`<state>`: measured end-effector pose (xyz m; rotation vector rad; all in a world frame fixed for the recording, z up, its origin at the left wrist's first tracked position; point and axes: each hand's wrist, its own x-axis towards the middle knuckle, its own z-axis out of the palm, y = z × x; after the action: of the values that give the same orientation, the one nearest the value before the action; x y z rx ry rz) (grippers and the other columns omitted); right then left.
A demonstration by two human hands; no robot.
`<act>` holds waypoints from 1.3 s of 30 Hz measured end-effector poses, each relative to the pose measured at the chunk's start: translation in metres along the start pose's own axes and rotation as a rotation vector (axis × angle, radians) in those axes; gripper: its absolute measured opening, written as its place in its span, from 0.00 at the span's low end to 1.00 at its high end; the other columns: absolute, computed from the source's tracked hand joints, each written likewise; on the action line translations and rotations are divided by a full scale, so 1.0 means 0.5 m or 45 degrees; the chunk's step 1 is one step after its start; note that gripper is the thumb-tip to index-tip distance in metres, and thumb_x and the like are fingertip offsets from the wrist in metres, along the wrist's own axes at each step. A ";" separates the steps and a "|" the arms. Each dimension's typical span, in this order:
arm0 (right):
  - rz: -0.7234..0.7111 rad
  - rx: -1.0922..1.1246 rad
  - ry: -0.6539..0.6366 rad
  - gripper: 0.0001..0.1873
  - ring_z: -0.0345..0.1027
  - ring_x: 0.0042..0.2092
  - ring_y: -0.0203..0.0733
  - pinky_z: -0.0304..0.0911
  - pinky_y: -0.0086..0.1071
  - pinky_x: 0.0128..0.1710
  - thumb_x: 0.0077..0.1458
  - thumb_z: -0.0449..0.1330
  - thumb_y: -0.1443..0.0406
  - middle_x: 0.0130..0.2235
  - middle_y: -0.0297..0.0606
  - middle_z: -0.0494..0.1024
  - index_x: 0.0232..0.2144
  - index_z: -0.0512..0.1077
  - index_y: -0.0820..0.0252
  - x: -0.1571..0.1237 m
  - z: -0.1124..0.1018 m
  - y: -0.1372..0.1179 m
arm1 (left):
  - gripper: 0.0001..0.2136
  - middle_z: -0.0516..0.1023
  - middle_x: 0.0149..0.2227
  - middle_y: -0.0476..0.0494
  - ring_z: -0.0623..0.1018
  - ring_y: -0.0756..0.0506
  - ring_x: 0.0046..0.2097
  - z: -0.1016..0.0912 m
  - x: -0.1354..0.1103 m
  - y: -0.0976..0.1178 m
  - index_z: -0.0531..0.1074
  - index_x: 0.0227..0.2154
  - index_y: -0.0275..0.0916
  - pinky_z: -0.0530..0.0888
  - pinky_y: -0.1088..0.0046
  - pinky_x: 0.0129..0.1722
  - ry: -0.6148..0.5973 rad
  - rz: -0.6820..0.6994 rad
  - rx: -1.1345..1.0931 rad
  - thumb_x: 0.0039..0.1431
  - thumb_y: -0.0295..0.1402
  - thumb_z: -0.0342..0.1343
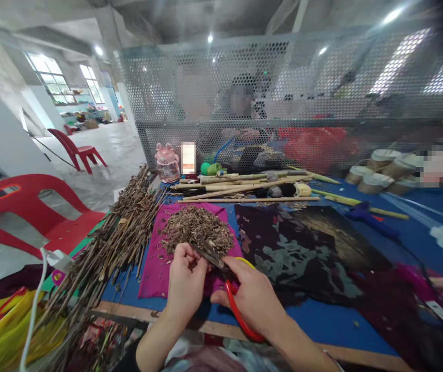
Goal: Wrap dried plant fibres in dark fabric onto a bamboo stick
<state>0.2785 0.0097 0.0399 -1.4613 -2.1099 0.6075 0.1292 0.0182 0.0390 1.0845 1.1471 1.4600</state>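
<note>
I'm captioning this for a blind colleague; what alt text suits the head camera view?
A person's right hand holds red-handled scissors at the near edge of a heap of dry plant bits on a magenta cloth; the left hand is curled close to the blades. Dry stalks lie in a bundle to the left, pale sticks behind.

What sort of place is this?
Probably a craft workshop, judging by the scissors, the heap of dried plant bits and the perforated metal screen behind the blue worktable.

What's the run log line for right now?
Right hand: holding scissors | left hand: curled near blades, contents unclear | dry plant bits: piled on magenta cloth
</note>
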 end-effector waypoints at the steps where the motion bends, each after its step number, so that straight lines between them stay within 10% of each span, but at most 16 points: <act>1: 0.014 -0.001 -0.017 0.27 0.68 0.42 0.48 0.61 0.35 0.40 0.44 0.62 0.52 0.40 0.43 0.75 0.46 0.67 0.56 0.000 0.001 0.000 | 0.12 0.64 0.22 0.58 0.69 0.54 0.25 -0.001 0.000 -0.002 0.52 0.27 0.41 0.67 0.80 0.25 -0.004 -0.009 -0.011 0.53 0.29 0.53; 7: 0.075 -0.001 -0.129 0.23 0.70 0.39 0.45 0.60 0.31 0.36 0.47 0.60 0.51 0.37 0.40 0.77 0.44 0.69 0.54 0.005 0.002 -0.009 | 0.11 0.64 0.22 0.57 0.70 0.53 0.25 -0.020 0.004 -0.017 0.53 0.28 0.41 0.66 0.79 0.26 -0.004 0.004 0.187 0.53 0.33 0.53; 13: 0.090 -0.118 -0.135 0.22 0.70 0.33 0.44 0.57 0.29 0.30 0.47 0.58 0.51 0.33 0.38 0.77 0.43 0.68 0.53 0.012 -0.055 -0.011 | 0.07 0.71 0.21 0.53 0.70 0.50 0.24 -0.057 0.052 0.033 0.66 0.32 0.40 0.63 0.76 0.26 0.065 0.188 1.124 0.53 0.37 0.53; 24: 0.171 -0.041 0.015 0.23 0.67 0.27 0.42 0.53 0.28 0.25 0.51 0.52 0.49 0.24 0.34 0.72 0.43 0.63 0.57 0.000 -0.084 0.034 | 0.08 0.72 0.30 0.46 0.72 0.45 0.37 0.011 0.129 0.058 0.77 0.30 0.46 0.64 0.75 0.29 -0.635 0.510 1.943 0.56 0.32 0.52; 32: 0.173 0.024 0.032 0.23 0.67 0.29 0.42 0.54 0.29 0.26 0.51 0.52 0.49 0.27 0.35 0.73 0.44 0.63 0.56 -0.008 -0.077 0.045 | 0.07 0.75 0.32 0.46 0.74 0.46 0.37 -0.002 0.131 0.052 0.77 0.27 0.42 0.67 0.75 0.33 -0.595 0.501 1.756 0.54 0.32 0.53; 39: 0.157 -0.016 0.014 0.22 0.68 0.35 0.42 0.57 0.29 0.30 0.51 0.54 0.51 0.34 0.37 0.74 0.44 0.64 0.54 0.006 -0.058 0.024 | 0.10 0.79 0.28 0.46 0.75 0.47 0.30 -0.035 0.130 0.031 0.77 0.28 0.37 0.69 0.75 0.31 -0.090 0.200 0.901 0.50 0.38 0.56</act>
<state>0.3041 0.0188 0.0555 -1.6065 -2.0302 0.6317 0.0997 0.0781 0.0565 1.7205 1.6100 1.1288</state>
